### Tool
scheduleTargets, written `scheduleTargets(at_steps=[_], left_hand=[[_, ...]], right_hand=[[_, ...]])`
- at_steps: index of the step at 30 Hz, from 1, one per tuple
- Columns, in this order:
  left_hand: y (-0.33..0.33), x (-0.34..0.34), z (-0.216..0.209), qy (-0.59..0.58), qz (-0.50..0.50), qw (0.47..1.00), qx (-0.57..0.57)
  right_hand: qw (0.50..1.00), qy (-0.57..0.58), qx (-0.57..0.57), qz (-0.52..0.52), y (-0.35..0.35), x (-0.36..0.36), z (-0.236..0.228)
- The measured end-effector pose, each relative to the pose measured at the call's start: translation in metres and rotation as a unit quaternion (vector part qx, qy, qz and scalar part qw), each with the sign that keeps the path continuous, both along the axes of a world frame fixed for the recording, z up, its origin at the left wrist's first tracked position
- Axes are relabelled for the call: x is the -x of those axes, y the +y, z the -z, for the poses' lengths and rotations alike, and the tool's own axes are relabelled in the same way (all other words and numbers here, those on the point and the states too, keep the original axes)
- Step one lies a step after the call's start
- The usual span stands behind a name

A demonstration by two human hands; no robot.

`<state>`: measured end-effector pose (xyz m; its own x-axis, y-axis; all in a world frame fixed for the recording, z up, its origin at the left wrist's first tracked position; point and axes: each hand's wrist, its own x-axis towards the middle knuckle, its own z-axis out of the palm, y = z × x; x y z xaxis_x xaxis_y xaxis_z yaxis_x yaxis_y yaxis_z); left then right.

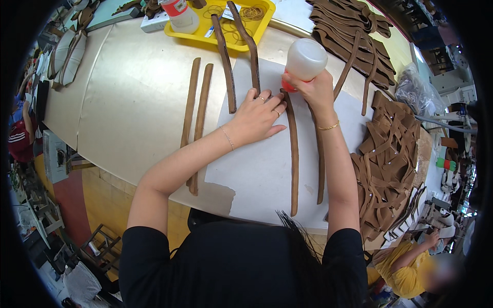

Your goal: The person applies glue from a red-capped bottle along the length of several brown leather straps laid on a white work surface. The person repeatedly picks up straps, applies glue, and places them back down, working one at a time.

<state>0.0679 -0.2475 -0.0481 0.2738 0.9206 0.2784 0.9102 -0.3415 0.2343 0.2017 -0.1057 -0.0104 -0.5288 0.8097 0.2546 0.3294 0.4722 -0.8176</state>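
My right hand (316,92) grips a translucent white squeeze bottle (307,55) tipped upside down, its red neck pointing at the top end of a brown strip (294,154). My left hand (257,117) lies with its fingers spread on the white sheet (251,174), fingertips close to that strip's end. Whether they press on the strip, I cannot tell. A second brown strip (319,169) runs beside it, partly behind my right forearm. Above my left hand lie two darker-edged strips (224,61), their upper ends on the yellow tray. Two more strips (191,97) lie left of the sheet.
The yellow tray (179,37) at the far side holds another bottle (181,18), rubber bands (251,14) and a pen. Layered brown strips (339,31) lie far right, with a tangled brown heap (385,159) nearer. A person in yellow (403,272) sits at lower right.
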Motion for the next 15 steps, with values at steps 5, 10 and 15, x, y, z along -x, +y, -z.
scheduleTargets(at_steps=[5, 10, 15], left_hand=[[-0.0007, -0.0011, 0.0011, 0.010, -0.002, 1.000, -0.004], [-0.0016, -0.0015, -0.0003, 0.027, -0.006, 0.999, -0.016], [-0.0006, 0.0000, -0.0006, 0.030, -0.003, 0.999, -0.014]], right_hand=[[0.999, 0.029, 0.001, 0.030, 0.0005, -0.0072, -0.0019], [0.998, 0.062, 0.010, 0.027, 0.0020, -0.0031, 0.0076], [0.999, 0.024, -0.012, 0.033, 0.0013, 0.0016, 0.0061]])
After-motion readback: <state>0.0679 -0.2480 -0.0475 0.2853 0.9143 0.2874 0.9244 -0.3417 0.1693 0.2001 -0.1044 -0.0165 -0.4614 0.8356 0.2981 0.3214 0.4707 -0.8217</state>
